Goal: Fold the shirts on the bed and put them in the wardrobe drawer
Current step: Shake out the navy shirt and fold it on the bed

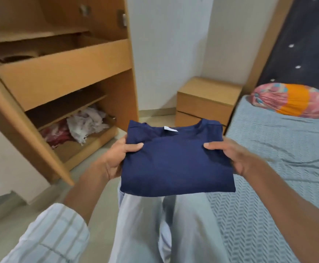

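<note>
A folded navy blue shirt (175, 158) with a white neck label is held flat in front of me, above my legs. My left hand (119, 158) grips its left edge, thumb on top. My right hand (229, 156) grips its right edge the same way. The wooden wardrobe (90, 21) stands at the left, its door open. Its upper drawer (63, 73) is pulled out, and dark items show inside at the far left. The bed (280, 158) with a grey-blue patterned cover lies at the right.
Below the drawer, a lower wardrobe shelf holds crumpled white cloth (86, 124) and red cloth (56, 133). A small wooden nightstand (206, 99) stands against the far wall. A pink and orange pillow (291, 100) lies at the bed's head. Pale floor runs between wardrobe and bed.
</note>
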Demonstrator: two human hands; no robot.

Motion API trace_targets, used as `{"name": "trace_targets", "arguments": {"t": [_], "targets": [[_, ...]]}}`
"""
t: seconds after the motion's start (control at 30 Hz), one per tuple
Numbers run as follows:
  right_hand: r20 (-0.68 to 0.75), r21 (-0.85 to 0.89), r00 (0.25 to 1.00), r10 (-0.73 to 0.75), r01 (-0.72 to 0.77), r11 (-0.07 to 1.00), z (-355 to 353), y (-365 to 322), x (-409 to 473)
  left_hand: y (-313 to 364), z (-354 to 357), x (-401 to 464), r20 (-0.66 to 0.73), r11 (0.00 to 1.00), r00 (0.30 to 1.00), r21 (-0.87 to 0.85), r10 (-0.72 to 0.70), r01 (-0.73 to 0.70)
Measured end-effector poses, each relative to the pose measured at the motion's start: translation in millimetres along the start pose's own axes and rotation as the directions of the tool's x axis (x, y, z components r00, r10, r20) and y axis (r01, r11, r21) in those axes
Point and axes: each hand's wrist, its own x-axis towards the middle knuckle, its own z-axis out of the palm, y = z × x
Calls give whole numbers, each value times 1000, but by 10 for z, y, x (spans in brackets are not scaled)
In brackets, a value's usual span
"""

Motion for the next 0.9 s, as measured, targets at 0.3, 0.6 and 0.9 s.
{"name": "trace_targets", "arguments": {"t": [0.3, 0.6, 0.9], "targets": [[14, 41, 978, 208, -209, 977, 759, 489, 1423, -438, -1012, 461, -237, 952, 948, -271, -211, 144], [64, 67, 896, 439, -443, 894, 838, 803, 2882, -696, -1736, 1557, -234, 886, 869, -282, -436, 369], [207, -42, 834, 512, -515, 856, 1240, -815, 2790, 861, -1708, 1523, -210, 841, 836, -333, -508, 427]]}}
